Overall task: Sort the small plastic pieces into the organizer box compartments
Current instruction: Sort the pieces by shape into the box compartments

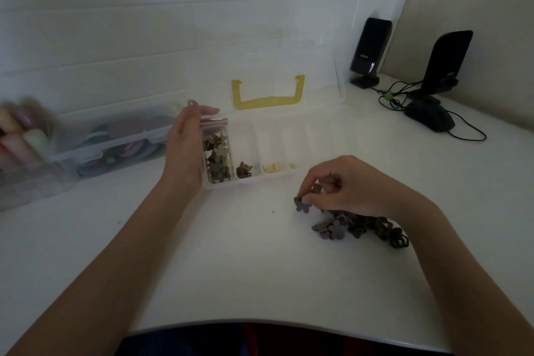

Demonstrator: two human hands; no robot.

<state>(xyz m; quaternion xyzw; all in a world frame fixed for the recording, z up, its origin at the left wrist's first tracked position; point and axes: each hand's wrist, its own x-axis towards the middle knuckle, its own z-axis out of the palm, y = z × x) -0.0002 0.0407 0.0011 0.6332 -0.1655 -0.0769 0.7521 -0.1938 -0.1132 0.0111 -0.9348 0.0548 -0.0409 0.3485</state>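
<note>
A clear organizer box (318, 130) lies open on the white table, its lid with a yellow handle (267, 95) tilted back. The leftmost compartment holds many small flower-shaped pieces (217, 159); the one beside it holds a few brown pieces (244, 170), then come pale yellow ones (271, 168). My left hand (185, 147) rests against the box's left end with thumb and fingers at the far corner. My right hand (341, 185) pinches a small grey flower piece (302, 204) at the edge of a loose pile of pieces (358, 225).
A second clear box (115, 141) with coloured items stands at the left, blurred pastel objects (23, 136) beyond it. Two black speakers (371, 49) (446, 63), a black mouse (430, 117) and cables sit at the back right. The table's front edge (260, 324) is near my body.
</note>
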